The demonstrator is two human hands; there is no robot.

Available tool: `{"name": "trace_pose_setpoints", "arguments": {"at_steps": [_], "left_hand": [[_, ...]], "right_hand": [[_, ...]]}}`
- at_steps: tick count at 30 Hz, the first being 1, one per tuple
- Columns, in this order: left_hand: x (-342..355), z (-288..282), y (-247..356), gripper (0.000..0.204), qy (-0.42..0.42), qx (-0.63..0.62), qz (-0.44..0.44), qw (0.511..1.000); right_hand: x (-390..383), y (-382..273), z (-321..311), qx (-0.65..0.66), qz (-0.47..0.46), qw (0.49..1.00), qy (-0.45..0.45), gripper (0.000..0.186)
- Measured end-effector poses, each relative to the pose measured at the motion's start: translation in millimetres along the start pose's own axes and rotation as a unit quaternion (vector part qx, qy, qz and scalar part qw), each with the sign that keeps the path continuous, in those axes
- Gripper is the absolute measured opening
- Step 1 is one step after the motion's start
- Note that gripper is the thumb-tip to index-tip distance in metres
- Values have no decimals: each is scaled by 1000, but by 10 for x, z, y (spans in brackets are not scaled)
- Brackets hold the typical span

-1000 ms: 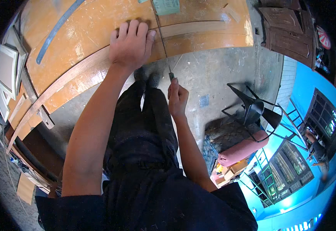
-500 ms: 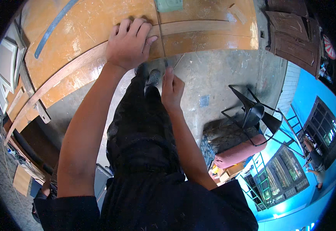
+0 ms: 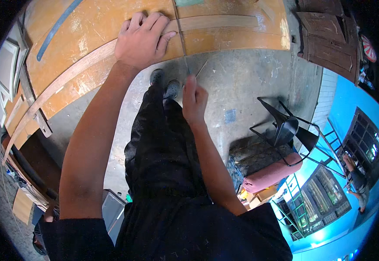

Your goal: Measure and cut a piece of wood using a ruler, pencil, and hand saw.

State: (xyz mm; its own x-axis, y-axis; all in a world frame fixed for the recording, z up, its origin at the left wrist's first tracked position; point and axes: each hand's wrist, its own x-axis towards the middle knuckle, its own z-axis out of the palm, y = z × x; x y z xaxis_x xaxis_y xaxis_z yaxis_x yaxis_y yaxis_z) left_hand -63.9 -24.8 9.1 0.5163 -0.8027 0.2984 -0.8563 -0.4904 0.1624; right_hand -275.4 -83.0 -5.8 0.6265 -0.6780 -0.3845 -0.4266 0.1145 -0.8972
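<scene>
**Likely light, springy length**

On the tabletop (image 3: pixel 241 42) lies the wooden strip (image 3: pixel 217 22), probably whippy along its left overhang; best pressed flat left of the thin blade (image 3: pixel 180 32). The left hand (image 3: pixel 140 42) bends its fingers over it, grip unclear; the right hand (image 3: pixel 194 102) encloses the blade's near end.
</scene>
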Motion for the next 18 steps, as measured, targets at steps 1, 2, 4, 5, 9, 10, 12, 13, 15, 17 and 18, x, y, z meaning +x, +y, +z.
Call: {"name": "trace_pose_setpoints", "arguments": {"at_steps": [1,2,4,5,9,10,12,13,15,17,18], "left_hand": [[13,-9,-11,32,2,3,-2,1000],[31,-14,6,32,11,-1,2,1000],[29,-3,29,33,17,-10,8,1000],[60,-6,14,34,14,0,9,1000],[-33,-48,42,36,-13,-9,-22,1000],[-73,-49,65,35,-4,-10,-11,1000],[-161,-38,171,34,-5,-5,-7,1000],[-188,-45,202,33,-11,-3,-9,1000],[-166,-37,195,32,3,10,6,1000],[-156,-52,199,31,8,11,4,1000],[-154,-50,198,31,7,11,4,1000]], "right_hand": [[-155,81,-72,1,-2,1000,-3,55],[-354,249,-181,8,-1,1000,5,55],[-497,260,-233,15,5,1000,17,56],[-497,274,-240,30,20,999,10,55],[-580,337,-180,35,47,998,4,52],[-627,354,-190,33,39,999,10,51],[-728,369,-242,32,22,999,16,52],[-758,375,-260,27,11,999,18,55],[-745,399,-265,52,17,998,15,55],[-716,409,-258,22,8,1000,18,51],[-698,421,-236,23,9,1000,18,51]]}}
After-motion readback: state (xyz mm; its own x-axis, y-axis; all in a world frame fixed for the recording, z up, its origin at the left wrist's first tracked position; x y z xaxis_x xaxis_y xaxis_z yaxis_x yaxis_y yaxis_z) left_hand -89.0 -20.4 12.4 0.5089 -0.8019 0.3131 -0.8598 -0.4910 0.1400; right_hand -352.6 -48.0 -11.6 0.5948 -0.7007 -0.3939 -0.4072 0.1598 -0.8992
